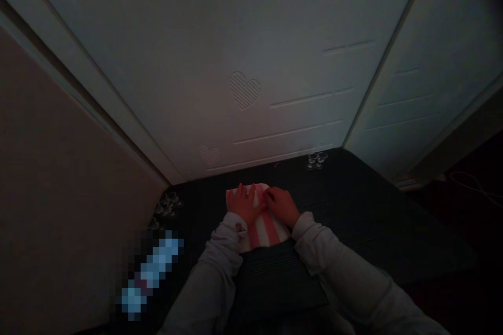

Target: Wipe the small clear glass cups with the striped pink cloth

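Observation:
A small cloth with red and white stripes [264, 231] lies on a dark surface [353, 209] in dim light. My left hand [242, 203] rests flat on the cloth's far left part with fingers spread. Beside it, my right hand [281, 204] presses on the cloth's far right part with its fingers bent over the fabric. Both arms wear light long sleeves. The near end of the cloth is partly hidden by a dark ribbed fabric [271, 277] between my arms.
A white cabinet door with heart patterns [244, 89] stands just behind the surface. Small clear glass pieces [316, 159] sit at the back edge, and several more [167, 205] at the left corner. A blurred bluish patch [151, 272] is at lower left.

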`<state>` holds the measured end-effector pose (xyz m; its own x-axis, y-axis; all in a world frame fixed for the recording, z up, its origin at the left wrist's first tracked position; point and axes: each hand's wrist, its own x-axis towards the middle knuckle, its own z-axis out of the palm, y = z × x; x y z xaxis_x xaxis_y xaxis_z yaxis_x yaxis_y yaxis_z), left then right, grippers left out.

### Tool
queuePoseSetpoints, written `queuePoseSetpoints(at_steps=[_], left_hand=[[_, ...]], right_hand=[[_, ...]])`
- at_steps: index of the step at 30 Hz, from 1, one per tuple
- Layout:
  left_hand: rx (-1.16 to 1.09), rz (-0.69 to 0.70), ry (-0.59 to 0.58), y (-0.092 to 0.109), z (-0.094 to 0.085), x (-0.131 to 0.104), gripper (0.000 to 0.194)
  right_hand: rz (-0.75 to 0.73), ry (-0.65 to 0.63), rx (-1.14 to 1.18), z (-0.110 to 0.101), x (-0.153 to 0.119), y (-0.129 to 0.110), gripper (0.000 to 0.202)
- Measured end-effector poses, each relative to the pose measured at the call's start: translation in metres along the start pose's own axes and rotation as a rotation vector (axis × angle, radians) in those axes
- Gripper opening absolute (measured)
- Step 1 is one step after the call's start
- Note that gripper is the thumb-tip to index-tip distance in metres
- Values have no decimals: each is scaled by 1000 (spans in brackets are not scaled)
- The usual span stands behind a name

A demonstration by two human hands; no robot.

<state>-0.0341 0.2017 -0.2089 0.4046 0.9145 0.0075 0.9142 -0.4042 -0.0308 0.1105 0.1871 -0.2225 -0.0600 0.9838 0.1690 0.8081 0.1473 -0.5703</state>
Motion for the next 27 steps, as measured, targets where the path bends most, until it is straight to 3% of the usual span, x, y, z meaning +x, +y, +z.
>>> queuePoseSetpoints(at_steps=[8, 14, 20, 27], left_hand=[[10, -34, -19, -5, 1, 17, 74], [-6, -26, 3, -7, 5, 17, 77], [-22, 15, -8, -4, 4, 0, 77], [-19, 82, -13, 12, -6, -41, 71]], right_hand=[[29, 14, 48, 3, 1, 3, 22], [30, 16, 54, 2, 1, 2, 22], [25, -8, 25, -2, 1, -1, 23], [39, -22, 7, -2, 1, -1, 24]])
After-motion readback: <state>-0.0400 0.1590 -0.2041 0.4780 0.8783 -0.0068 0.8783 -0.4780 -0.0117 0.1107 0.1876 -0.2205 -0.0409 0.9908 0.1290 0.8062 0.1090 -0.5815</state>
